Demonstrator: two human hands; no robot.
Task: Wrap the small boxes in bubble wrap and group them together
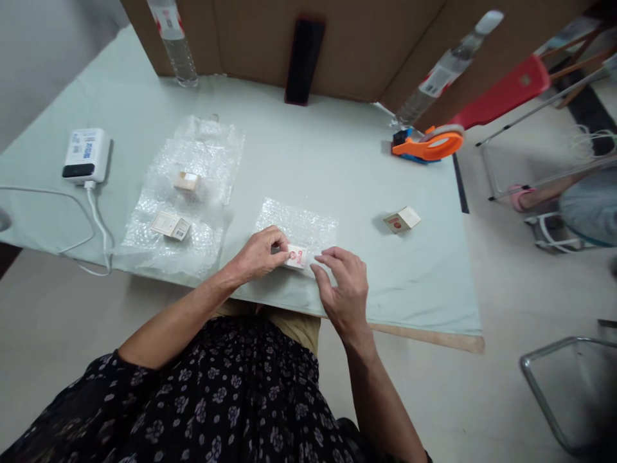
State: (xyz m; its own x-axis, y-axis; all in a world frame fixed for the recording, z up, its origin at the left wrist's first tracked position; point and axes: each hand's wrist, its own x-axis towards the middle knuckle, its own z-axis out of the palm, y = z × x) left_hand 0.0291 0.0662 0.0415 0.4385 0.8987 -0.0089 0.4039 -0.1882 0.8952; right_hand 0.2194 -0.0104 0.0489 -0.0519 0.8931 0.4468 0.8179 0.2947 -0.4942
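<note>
My left hand (258, 254) pinches a small white box with a red mark (296, 257) at the near edge of a sheet of bubble wrap (299, 225) lying on the table. My right hand (342, 289) is just right of the box, fingers curled, its fingertips touching the bubble wrap's near corner beside the box. Whether it grips the wrap I cannot make out.
A larger bubble wrap pile (187, 193) at left carries two small boxes (169, 225) (187, 181). Another small box (402, 220) lies at right. An orange tape dispenser (427, 145), two water bottles (173, 38) (443, 67), a white power bank (85, 154) with cable, and a cardboard wall (366, 38) stand around. The table's green cover (337, 154) ends near me.
</note>
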